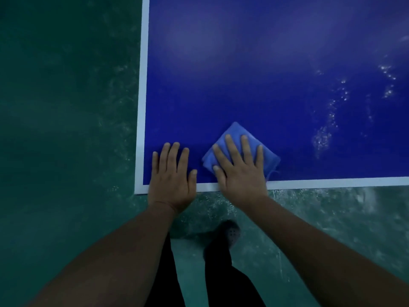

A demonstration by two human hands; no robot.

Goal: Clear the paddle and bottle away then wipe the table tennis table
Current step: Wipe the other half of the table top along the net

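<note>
Blue, folded microfibre cloth (241, 149) lies near the front-left corner of the dark blue table tennis table (265, 74), just inside its white front edge line. Right hand (240, 167) presses flat on the cloth, fingers straight and slightly spread. Left hand (172, 173) rests flat on the bare tabletop just beside it, fingers straight and close together, palm over the front edge. Pale smears mark the right side of the tabletop. Green floor (66, 107) lies below.

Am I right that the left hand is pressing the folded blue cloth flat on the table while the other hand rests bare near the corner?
Not quite: the head view shows the right hand pressing the folded blue cloth flat on the table, while the left hand rests bare near the corner.
</note>
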